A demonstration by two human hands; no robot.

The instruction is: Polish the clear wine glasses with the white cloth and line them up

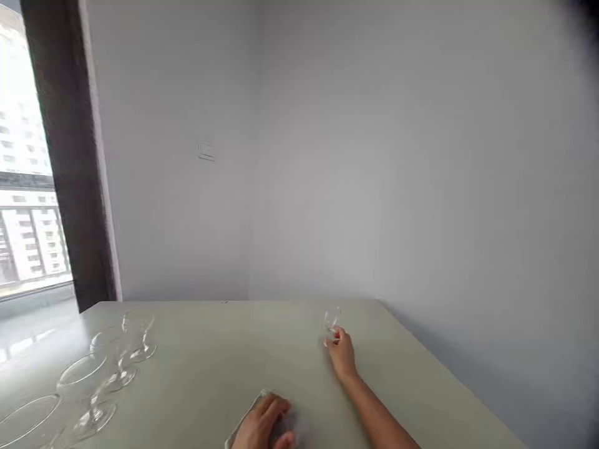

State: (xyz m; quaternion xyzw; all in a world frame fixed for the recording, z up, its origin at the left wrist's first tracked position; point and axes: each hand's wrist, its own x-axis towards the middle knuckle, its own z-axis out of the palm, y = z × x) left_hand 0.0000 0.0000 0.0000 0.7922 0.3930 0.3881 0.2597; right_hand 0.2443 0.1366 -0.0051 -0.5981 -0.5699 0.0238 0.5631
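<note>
So the right hand (340, 349) is reached way out over the surface (201, 349), with a small glass (332, 318) in its grip: fingertips pinched in around the lower part, pretty much closed up on it. The glass looks roughly upright, near the back edge and not far from the back right corner; can't tell if its foot is touching down. There's decent room between that arm and the right edge, which slants out toward the front. Past the back edge it's just plain grey wall (397, 156), so not much depth left behind the glass. The left hand (264, 424) is down at the front, half cut off by the bottom of the view, fingers bent and thumb apart, over a pale-edged flat thing (243, 413). There's a grey blur by the thumb, so I honestly can't tell if that grip has hold of anything. Over on the left, a row of glasses (122, 378) stands upright along the left edge, rims crowding each other in the view, nearest one cut off. Big open stretch of surface between them and both hands.
</note>
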